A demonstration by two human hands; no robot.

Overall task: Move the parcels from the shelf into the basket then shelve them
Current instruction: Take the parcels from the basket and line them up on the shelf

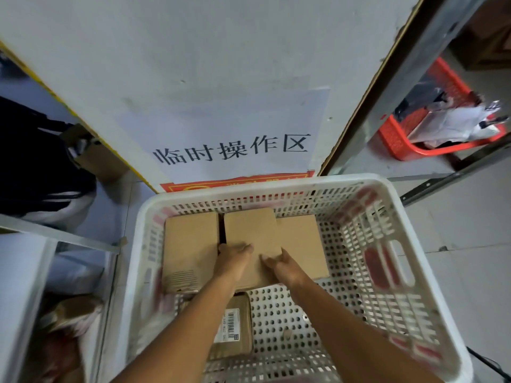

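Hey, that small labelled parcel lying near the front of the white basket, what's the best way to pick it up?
Take the labelled parcel by its two long side edges, coming straight down from above. It lies flat on the white basket floor, label up, so nothing fits beneath it. The right side has open floor; the left arm crosses its left edge. Both the left hand and right hand are on the middle box.

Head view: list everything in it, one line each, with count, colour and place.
Perforated plastic basket: one, white, centre foreground.
Plain cardboard boxes: three, brown, side by side at the basket's far end; the middle box sits highest.
Labelled cardboard parcel: one, brown with a barcode label, on the basket floor nearer the person.
Printed paper sign: one, white with black characters, on the wall behind.
Mesh plastic basket: one, red, upper right, holding bagged items.
Metal shelf frames: grey, on both sides.
Left hand: rests on the middle box.
Right hand: grips its near corner.
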